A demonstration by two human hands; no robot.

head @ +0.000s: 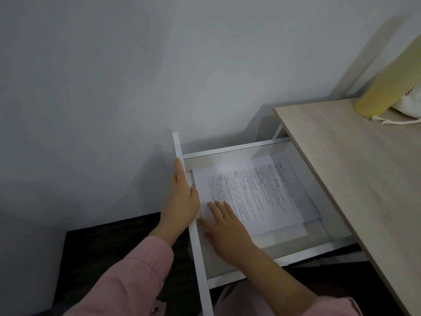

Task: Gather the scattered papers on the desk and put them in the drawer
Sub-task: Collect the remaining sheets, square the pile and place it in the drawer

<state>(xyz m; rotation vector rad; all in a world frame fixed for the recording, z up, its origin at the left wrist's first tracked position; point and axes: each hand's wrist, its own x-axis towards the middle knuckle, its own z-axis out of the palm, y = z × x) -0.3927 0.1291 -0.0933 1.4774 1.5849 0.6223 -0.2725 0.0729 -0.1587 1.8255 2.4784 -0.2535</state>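
Head view. The grey wall point(114, 87) fills the upper field. At right, the pale wooden desk point(364, 179) runs off the frame, and below its edge the white drawer point(227, 149) is pulled fully out towards you. The papers point(250, 190), printed sheets stacked roughly square with one lower sheet jutting out at the far right, lie flat on the drawer floor towards its back. A yellow roll point(387, 83) leans on the far desk corner. Your left hand point(182, 201), in a pink sleeve point(136, 270), holds the drawer's front panel, with fingers straight along the outer face and the thumb hooked over the top edge. Your right hand point(227, 231) rests flat on the near corner of the papers, fingers straight and slightly spread, gripping nothing. A white pouch point(407, 106) lies beside the roll.
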